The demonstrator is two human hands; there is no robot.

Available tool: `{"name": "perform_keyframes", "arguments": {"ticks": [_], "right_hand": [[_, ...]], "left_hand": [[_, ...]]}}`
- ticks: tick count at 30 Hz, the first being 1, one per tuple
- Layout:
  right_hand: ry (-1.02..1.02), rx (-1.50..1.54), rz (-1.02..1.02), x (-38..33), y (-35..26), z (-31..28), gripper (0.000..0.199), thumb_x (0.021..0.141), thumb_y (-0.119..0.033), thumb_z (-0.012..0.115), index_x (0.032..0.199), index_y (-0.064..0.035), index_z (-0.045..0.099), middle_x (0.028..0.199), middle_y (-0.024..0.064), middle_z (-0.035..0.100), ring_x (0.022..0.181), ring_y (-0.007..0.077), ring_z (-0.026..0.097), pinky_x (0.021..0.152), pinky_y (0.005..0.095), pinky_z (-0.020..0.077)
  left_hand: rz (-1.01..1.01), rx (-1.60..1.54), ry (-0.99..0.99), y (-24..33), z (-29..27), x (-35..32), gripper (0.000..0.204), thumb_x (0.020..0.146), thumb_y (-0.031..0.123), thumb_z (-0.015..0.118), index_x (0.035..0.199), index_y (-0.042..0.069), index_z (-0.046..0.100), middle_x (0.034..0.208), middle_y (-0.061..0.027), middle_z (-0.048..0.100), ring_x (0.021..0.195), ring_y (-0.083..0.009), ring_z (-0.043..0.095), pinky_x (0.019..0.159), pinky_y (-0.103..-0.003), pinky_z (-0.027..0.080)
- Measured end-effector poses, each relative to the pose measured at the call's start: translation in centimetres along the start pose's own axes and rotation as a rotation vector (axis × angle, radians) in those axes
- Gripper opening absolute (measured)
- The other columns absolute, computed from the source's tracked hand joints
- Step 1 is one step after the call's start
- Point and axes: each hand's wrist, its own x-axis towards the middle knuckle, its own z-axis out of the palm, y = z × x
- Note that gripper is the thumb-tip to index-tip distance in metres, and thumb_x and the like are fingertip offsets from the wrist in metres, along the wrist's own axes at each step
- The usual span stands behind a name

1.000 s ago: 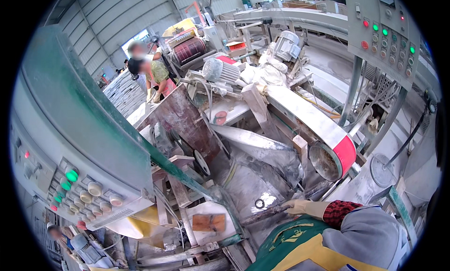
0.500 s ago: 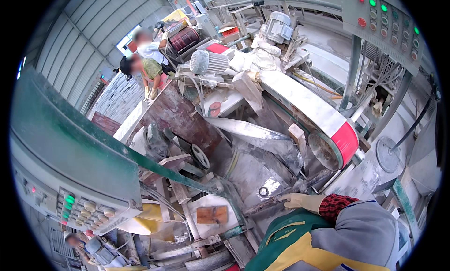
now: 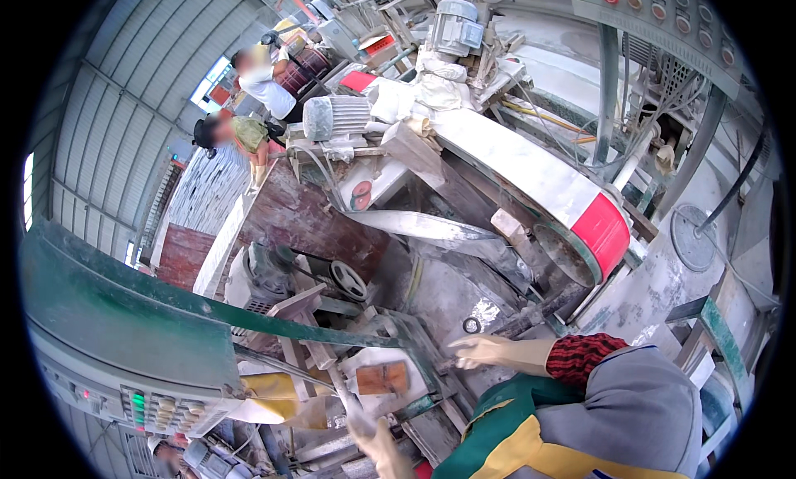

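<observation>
We observe the right hand [image 3: 485, 350], in a pale glove with a red-checked cuff, lying flat with its fingers stretched out and close together on the dust-caked grey surface [image 3: 448, 301] of the machine; it pinches nothing, and its fingertips point toward the small reddish-brown block [image 3: 382, 378] that sits in a pale recess just beside them, apart from the glove by a narrow strip. The left hand [image 3: 377, 446] shows only at the lower edge of the view, also gloved, fingers raised and loosely spread; whether it touches anything we cannot tell. A green metal rail [image 3: 249, 317] runs across above the block and hems the recess on its upper side, while a grey rod [image 3: 539, 312] lies along the surface just beyond the right hand, with a small dark ring [image 3: 472, 325] near its fingertips. Open room is tight: the belt guard [image 3: 531, 176], white with a red end, overhangs the surface to the right, and a handwheel [image 3: 349, 280] and a brown slab [image 3: 307, 222] close it off behind. A control panel [image 3: 157, 404] with coloured buttons borders the lower left. Two other people [image 3: 249, 106] stand well apart at the far end of the machine.
</observation>
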Motion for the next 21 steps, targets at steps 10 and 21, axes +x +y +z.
{"name": "perform_keyframes", "arguments": {"ticks": [10, 21], "right_hand": [[0.695, -0.375, -0.706, -6.2, -10.5, 4.4, 0.074, 0.086, -0.01, 0.062, 0.149, -0.0066, 0.023, 0.136, 0.0176, 0.05, 0.125, 0.0235, 0.049, 0.103, 0.0343, 0.0401], [1.605, -0.078, -0.612, -20.4, -17.2, -13.7, 0.083, 0.077, 0.006, 0.057, 0.15, -0.0093, 0.021, 0.13, 0.0187, 0.054, 0.116, 0.0256, 0.057, 0.096, 0.0347, 0.0471]], "left_hand": [[0.824, 0.225, -0.672, 6.6, 14.6, -3.4, 0.083, 0.07, 0.011, 0.079, 0.141, 0.003, 0.037, 0.148, -0.0262, 0.03, 0.135, -0.0411, 0.034, 0.11, -0.043, 0.031], [-0.309, 0.111, -0.8, -4.7, 8.7, 0.4, 0.064, 0.09, 0.015, 0.065, 0.146, 0.011, 0.034, 0.145, -0.0107, 0.04, 0.131, -0.0265, 0.041, 0.108, -0.037, 0.034]]}}
